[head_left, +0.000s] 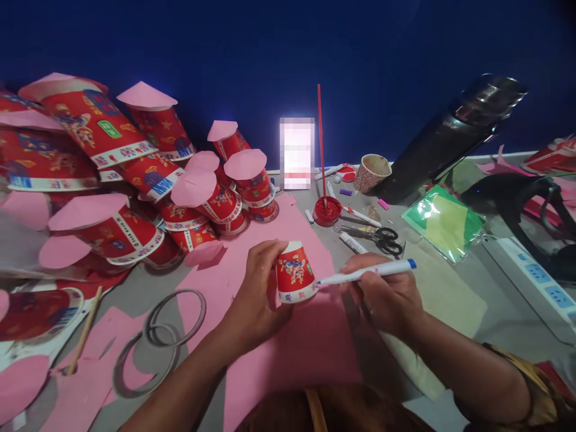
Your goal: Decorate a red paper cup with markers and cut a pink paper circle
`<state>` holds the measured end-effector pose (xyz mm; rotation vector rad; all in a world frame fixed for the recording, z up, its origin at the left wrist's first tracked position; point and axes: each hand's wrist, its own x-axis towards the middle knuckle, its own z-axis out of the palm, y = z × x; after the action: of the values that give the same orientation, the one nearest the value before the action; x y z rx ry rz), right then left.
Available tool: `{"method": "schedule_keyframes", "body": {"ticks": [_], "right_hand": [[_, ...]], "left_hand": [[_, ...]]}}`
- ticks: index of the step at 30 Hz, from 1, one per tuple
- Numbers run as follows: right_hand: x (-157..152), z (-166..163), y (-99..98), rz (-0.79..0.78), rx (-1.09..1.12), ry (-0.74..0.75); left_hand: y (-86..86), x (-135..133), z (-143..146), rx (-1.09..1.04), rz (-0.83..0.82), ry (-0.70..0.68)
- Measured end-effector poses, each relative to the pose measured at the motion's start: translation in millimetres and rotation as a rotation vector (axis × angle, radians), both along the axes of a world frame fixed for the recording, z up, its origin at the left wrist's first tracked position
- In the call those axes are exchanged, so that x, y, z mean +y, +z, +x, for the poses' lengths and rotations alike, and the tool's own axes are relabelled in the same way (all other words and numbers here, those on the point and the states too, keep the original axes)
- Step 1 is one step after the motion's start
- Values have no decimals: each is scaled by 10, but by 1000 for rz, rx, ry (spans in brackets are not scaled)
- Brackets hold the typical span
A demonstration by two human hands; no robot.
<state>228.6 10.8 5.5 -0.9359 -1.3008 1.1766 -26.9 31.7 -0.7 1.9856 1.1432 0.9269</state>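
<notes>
My left hand [257, 300] grips a red paper cup [297, 273], which has a white band with small blue and pink flowers along its lower edge. The cup is upside down, slightly tilted, over a large sheet of pink paper [292, 354]. In my right hand [391, 297] is a white marker pen [371, 273] with a blue end. Its blue tip points left and meets the right side of the cup near the flowered band; whether it touches is hard to tell.
Several red cups [139, 234] with pink paper tops are piled at the left, above grey rings [157, 345]. A red paint pot [327, 211] with a stick, scissors [382, 237], a patterned cup [372, 173], a black flask [445, 132] and a power strip [535, 276] lie beyond and right.
</notes>
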Motion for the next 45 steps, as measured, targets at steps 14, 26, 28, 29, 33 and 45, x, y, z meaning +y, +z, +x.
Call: {"method": "schedule_keyframes", "body": {"ticks": [14, 26, 28, 29, 33, 45], "right_hand": [[159, -182, -157, -535, 688, 253], [10, -252, -293, -661, 199, 748], [67, -285, -350, -604, 261, 659], [97, -289, -369, -578, 281, 634], [166, -227, -362, -485, 341, 608], [201, -157, -201, -415, 521, 241]], "left_hand": [[44, -25, 144, -273, -208, 156], [355, 23, 53, -471, -63, 267], [375, -33, 80, -490, -47, 249], [362, -57, 88, -495, -49, 238], [187, -96, 91, -447, -77, 223], [-84, -142, 67, -186, -95, 160]]}}
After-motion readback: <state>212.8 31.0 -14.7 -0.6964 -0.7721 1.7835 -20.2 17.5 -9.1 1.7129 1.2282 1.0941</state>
